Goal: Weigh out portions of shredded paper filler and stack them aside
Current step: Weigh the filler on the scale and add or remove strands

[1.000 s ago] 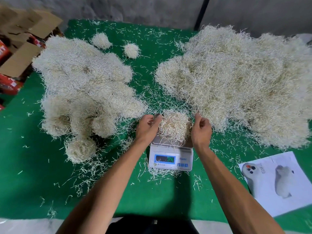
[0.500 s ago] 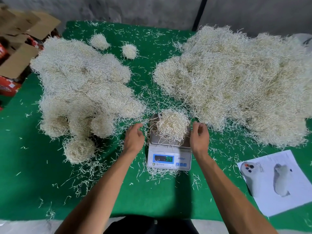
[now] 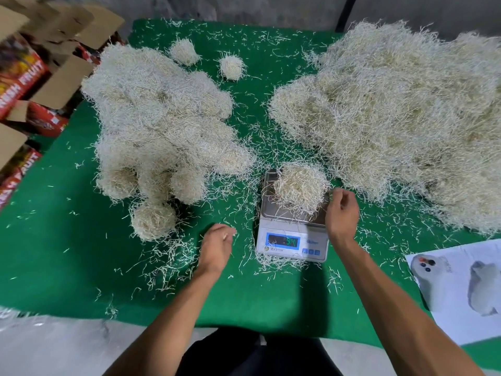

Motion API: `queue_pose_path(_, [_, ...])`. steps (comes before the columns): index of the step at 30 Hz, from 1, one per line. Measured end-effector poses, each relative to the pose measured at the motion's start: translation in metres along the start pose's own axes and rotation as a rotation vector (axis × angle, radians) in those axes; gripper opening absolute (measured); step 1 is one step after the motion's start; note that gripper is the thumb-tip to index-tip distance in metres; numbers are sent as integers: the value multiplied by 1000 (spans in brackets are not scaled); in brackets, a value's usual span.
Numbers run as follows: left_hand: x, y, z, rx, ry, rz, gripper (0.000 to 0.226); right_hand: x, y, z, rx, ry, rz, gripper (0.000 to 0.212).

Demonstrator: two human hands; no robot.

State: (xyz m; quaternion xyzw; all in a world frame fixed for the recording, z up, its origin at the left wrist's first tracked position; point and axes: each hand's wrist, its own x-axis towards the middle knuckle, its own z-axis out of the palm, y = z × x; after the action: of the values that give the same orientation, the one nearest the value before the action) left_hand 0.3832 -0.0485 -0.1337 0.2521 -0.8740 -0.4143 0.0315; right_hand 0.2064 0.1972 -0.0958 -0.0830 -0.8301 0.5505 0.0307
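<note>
A rounded portion of shredded paper (image 3: 299,187) sits on the steel pan of a small white scale (image 3: 291,240) with a lit blue display. My right hand (image 3: 341,213) hovers at the pan's right edge, fingers loosely curled beside the portion, with nothing visible in them. My left hand (image 3: 217,245) is down on the green cloth to the left of the scale, apart from it, fingers relaxed. A heap of balled portions (image 3: 162,126) lies at the left. The big loose pile of filler (image 3: 393,109) lies at the right.
Two separate small balls (image 3: 230,67) sit at the back of the green cloth (image 3: 67,240), which is strewn with loose shreds. Open cardboard boxes (image 3: 40,85) stand off the table's left side. A printed sheet (image 3: 461,283) lies at the front right.
Both hands have let go of the portion on the scale. My left hand has drawn back and to the left onto the cloth; my right hand has stayed by the pan's edge.
</note>
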Motion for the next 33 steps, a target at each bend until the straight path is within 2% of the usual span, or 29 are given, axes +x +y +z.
queue_pose_path(3, [22, 44, -14, -254, 86, -82, 32, 1, -5, -7, 10, 5, -23, 27])
queue_pose_path(5, [40, 81, -24, -349, 161, 5, 39, 2, -8, -11, 37, 21, -38, 27])
queue_pose_path(7, [55, 119, -29, -380, 180, 149, 33, 3, -14, -14, 55, 26, -46, 26])
queue_pose_path(11, [71, 180, -13, -389, 49, 316, 26, -4, -18, -17, 55, 35, -97, 21])
queue_pose_path(15, [78, 202, 15, -282, -63, 446, 19, -13, -9, -18, 102, 28, -78, 18])
queue_pose_path(18, [80, 198, 25, -5, -120, 456, 32, -17, -2, -21, 149, 25, -24, 21])
queue_pose_path(19, [80, 195, 26, 21, -138, 451, 38, -17, -1, -23, 154, 29, -16, 20])
queue_pose_path(21, [80, 188, 22, -60, -183, 386, 52, -17, 0, -26, 172, 35, 0, 22])
queue_pose_path(24, [78, 176, 11, -315, -217, 229, 64, -16, 2, -29, 176, 39, 17, 29])
queue_pose_path(27, [72, 164, 5, -436, -198, 212, 65, -17, 0, -28, 164, 39, 25, 27])
queue_pose_path(33, [57, 137, 10, -478, -178, 148, 58, -20, 4, -24, 163, 42, 39, 25])
